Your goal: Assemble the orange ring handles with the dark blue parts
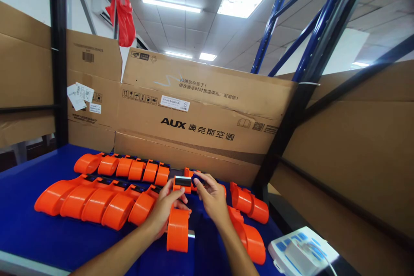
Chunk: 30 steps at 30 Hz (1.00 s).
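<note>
My left hand (170, 205) is wrapped round an orange tape dispenser (177, 229), its toothed metal edge and black strip facing up near my thumb. The wide orange ring of the dispenser hangs below the hand. Just to the right, my right hand (209, 194) has its thumb and forefinger pinched together on a small dark blue piece (195, 180) beside the dispenser's head. The piece is too small to name with certainty.
Two rows of orange dispensers (93, 200) stand on the blue table (29, 185) at the left, with more dispensers (255, 241) at the right. A white device with a cable (278, 246) lies front right. Cardboard (145, 112) walls the back; a dark post (281, 133) rises at the right.
</note>
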### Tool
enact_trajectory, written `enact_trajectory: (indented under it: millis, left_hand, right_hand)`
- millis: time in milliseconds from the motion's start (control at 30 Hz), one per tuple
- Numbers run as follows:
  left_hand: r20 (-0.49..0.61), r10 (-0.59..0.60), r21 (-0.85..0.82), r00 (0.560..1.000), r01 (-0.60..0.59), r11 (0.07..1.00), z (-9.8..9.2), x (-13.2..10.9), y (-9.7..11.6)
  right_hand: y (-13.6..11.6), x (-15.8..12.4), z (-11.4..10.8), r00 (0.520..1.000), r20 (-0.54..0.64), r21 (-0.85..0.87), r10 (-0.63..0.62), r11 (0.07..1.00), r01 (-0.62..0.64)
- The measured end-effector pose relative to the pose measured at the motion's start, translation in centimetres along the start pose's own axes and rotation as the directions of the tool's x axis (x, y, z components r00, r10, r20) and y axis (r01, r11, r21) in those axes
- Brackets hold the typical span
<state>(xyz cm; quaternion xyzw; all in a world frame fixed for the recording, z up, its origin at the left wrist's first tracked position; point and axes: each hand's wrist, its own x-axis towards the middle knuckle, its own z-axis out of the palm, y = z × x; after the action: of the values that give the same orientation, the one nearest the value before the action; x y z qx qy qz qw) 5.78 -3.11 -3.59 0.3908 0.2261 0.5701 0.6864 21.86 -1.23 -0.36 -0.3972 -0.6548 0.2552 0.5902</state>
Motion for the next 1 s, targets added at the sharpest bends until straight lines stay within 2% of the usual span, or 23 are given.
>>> enact_trajectory:
  millis: [167,367,567,767,900,1000]
  left_hand:
    - [-0.050,0.015,0.011,0.999,-0.014,1.000,-0.2,0.3,-0.2]
    - [-0.073,-0.015,-0.025,0.997,0.013,1.000,0.2,0.1,0.1]
    - [-0.067,-0.034,-0.060,0.997,0.031,0.998,0.3,0.1,-0.2]
    - [-0.083,-0.022,-0.032,0.996,0.020,0.999,0.2,0.2,-0.3]
    - [-0.091,-0.014,-0.030,0.996,0.011,0.999,0.0,0.3,-0.5]
    - [-0.081,-0.015,-0.028,0.997,0.013,1.000,0.0,0.3,-0.6]
  right_hand:
    - [-0.8,-0.3,0.1,0.996,0.068,-0.046,-0.055,0.997,0.059]
    - [-0.3,-0.3,0.5,0.998,0.000,0.023,-0.064,0.998,0.064]
    - [0.3,-0.3,0.1,0.993,-0.039,-0.146,-0.109,0.984,0.102]
    - [-0.4,-1.0,1.1,0.998,0.043,-0.024,-0.046,0.999,0.048]
    - [-0.4,-0.9,1.2,1.000,0.023,0.067,-0.019,0.998,0.017]
    - [-0.3,-0.7,0.9,1.000,-0.008,0.041,-0.025,0.999,0.026]
